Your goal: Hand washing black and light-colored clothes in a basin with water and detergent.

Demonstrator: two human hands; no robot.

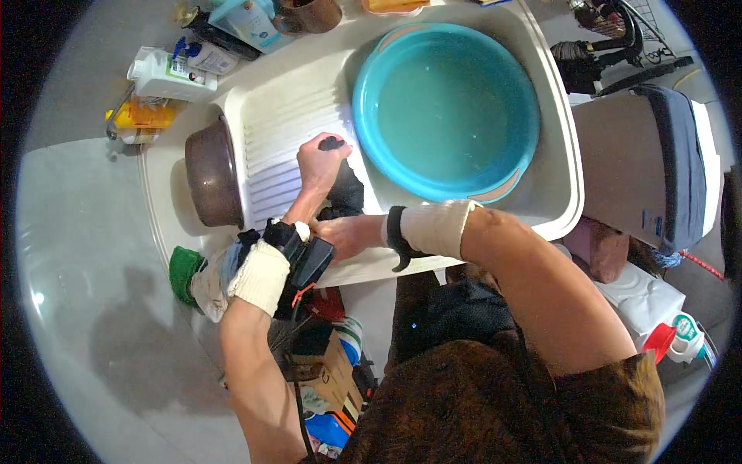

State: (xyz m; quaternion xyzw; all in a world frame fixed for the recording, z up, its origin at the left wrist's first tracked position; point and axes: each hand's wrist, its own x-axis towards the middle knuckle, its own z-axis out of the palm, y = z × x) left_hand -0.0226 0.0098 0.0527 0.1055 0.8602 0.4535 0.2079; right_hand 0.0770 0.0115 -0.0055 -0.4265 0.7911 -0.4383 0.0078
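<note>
My left hand (pixel 320 163) is closed in a fist around one end of a black cloth (pixel 348 190), and a dark wad shows at its thumb. The cloth lies on the ribbed washboard (pixel 275 156) of a cream laundry sink. At the near end of the cloth, by the sink's front edge, is my right hand (pixel 343 235), gripping it. The left wrist and a black strapped device partly cover the right hand's fingers. Beside the cloth, to the right, a turquoise basin (pixel 366 148) holds cloudy water.
A brown basin (pixel 211 177) is tilted against the washboard's left side. Bottles, including a white jug (pixel 174 75), and a brown mug (pixel 307 16) line the sink's rim. A green cloth (pixel 184 275) hangs at the front left corner. A large box (pixel 617 156) stands right.
</note>
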